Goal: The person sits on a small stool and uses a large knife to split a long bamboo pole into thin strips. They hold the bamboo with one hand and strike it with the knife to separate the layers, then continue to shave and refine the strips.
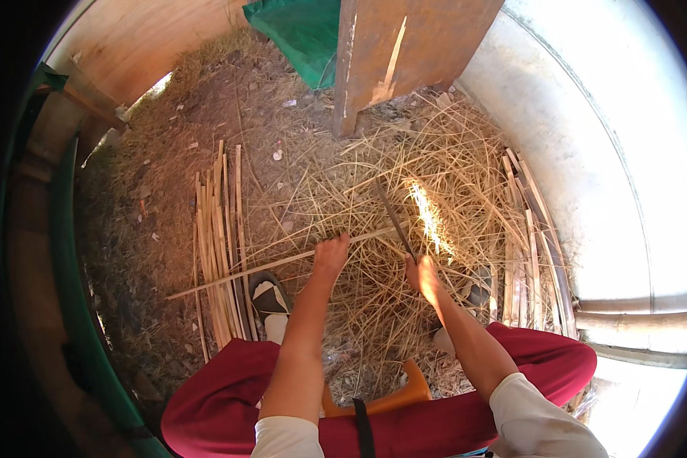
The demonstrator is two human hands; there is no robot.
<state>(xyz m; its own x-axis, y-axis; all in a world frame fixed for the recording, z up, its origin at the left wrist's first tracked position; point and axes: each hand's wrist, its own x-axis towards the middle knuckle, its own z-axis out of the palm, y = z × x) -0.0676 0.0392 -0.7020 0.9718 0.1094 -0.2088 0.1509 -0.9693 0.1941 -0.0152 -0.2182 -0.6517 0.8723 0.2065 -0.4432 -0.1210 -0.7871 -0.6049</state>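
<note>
Remotely, I see scattered slivers (466,164) between a left stack of strips (221,237) and a right stack (533,267). The knife (395,216) is over the slivers; a panel (420,49) stands behind.

blade (395,216): matt metal | strip (267,266): matt wood | shavings (385,294): rough, fibrous | stool (408,394): smooth plastic | trousers (450,426): matt cloth | sheet (301,34): glossy plastic

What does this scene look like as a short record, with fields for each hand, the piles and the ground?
Left hand: grips a long strip
Right hand: holds a knife, blade pointing away
Knife and strip: cross in view; contact unclear
Left pile: strips beside the left shoe
Right pile: strips near the pale wall
Ground: shavings between piles, one patch brightly lit
</note>
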